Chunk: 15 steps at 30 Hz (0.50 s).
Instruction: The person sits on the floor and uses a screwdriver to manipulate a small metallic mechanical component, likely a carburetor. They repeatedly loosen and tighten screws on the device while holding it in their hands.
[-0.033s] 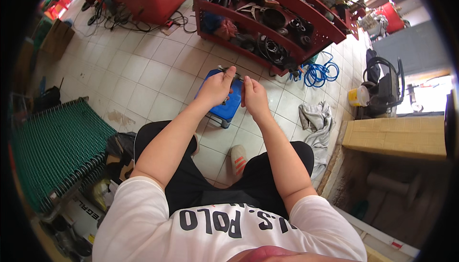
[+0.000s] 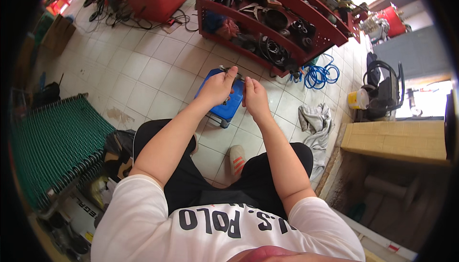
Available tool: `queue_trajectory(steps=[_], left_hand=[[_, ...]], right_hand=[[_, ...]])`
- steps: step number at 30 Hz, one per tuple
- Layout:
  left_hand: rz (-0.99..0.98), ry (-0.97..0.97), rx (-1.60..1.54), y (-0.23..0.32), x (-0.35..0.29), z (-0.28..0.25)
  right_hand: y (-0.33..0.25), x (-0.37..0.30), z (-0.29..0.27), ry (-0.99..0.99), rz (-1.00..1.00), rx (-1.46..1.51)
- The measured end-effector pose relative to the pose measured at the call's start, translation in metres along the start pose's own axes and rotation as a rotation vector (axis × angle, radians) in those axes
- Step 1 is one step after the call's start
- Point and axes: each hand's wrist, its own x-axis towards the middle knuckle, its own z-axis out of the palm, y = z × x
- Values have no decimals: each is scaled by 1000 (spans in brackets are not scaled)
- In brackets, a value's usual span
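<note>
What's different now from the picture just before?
Nothing was visibly picked up or let go; only the whole view shifted a tiny bit. The left hand still holds a small metal part over the blue stool, and the right hand stays close by.

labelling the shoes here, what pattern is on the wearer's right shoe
Orange-red stripes on pale cream; the right shoe shows best in the head view.

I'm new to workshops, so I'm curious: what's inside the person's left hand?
Small metal pieces show at two edges of the left hand; the hand covers what's between, so whether they join is hidden.
</note>
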Motion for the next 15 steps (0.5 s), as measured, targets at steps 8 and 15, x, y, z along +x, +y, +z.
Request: queue_trajectory(steps=[8,15], left_hand=[[25,-33,-2,-18,8,6],[88,125,114,-13,3,6]], right_hand=[[13,1,2,76,-256,-239],[-4,-7,8,-10,-191,3]])
